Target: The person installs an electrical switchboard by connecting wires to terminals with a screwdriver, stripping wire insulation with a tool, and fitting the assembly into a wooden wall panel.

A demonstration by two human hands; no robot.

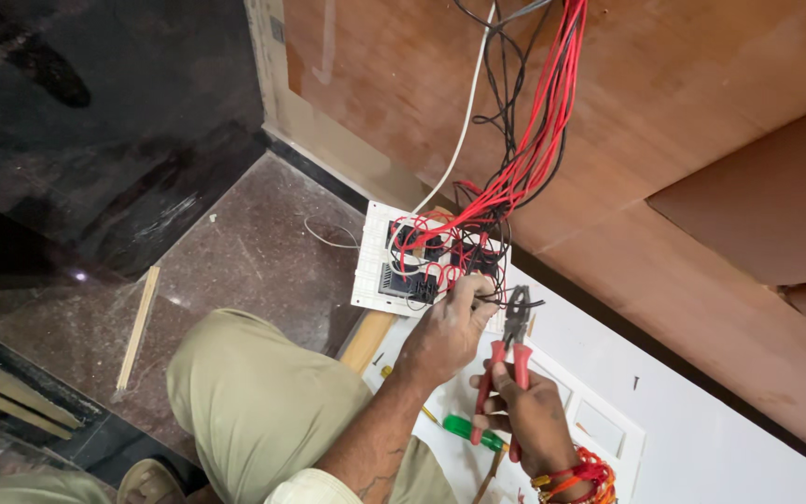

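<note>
1. Seen from above: left hand (448, 329) at centre frame, fingers (471, 287) curled shut on a thin black wire (489, 298) at the lower right corner of a white switch plate (372, 264).
2. Right hand (532, 413) just below and to the right of it, fingers wrapped closed around the red handles of a pair of pliers (512, 343); metal nose pointed up the frame, tip at the same black wire, just right of the left hand. Whether the nose was biting the wire, unclear.
3. Switch plate lying back side up at centre frame, dark switch modules (401, 280) showing, looped over with red wires (478, 219).
4. Bundle of red and black wires (543, 121) running from the plate up to the top edge of the frame, with one white cable (464, 131) alongside on the left.
5. Green-handled screwdriver (464, 431) lying on a white board (701, 439) at lower centre, just left of the right hand.
6. Red and orange thread bands (585, 474) around the right wrist.
7. Khaki-clad knee (254, 392) at lower left, over a dark speckled stone floor (244, 243).
8. Thin wooden strip (136, 331) lying on the floor at left, well apart from the hands.
9. Brown plywood panel (701, 140) filling the upper right.
</note>
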